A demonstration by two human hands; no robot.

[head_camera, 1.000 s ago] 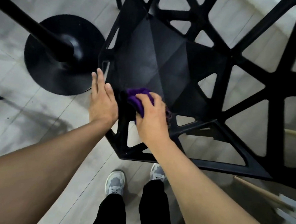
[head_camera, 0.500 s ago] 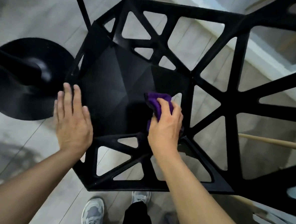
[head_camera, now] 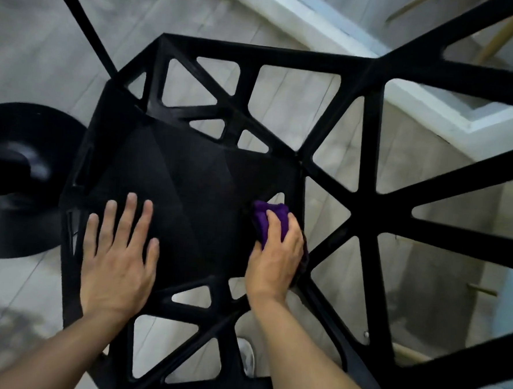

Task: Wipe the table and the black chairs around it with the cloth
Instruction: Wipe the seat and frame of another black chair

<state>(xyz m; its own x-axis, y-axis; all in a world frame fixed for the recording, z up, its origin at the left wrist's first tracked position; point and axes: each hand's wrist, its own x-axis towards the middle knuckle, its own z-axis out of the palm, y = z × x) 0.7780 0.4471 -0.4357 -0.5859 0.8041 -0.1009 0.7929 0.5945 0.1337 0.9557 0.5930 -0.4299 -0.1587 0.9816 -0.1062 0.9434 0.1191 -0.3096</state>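
Note:
A black chair (head_camera: 196,172) with a faceted seat and a web of triangular cut-outs fills the view below me. My left hand (head_camera: 119,255) lies flat with spread fingers on the near left part of the seat. My right hand (head_camera: 275,255) grips a bunched purple cloth (head_camera: 267,217) and presses it onto the seat's right edge, by a triangular opening. Most of the cloth is hidden under the fingers.
The round black table base (head_camera: 16,179) stands on the grey floor at the left. A thin black leg (head_camera: 82,24) runs diagonally at the upper left. A white ledge (head_camera: 320,20) crosses the upper right. One grey shoe (head_camera: 247,356) shows through the chair frame.
My right hand has slid the cloth from the seat's near left edge to its right edge. My left hand has moved from the chair's left rim onto the seat. My view shifted right.

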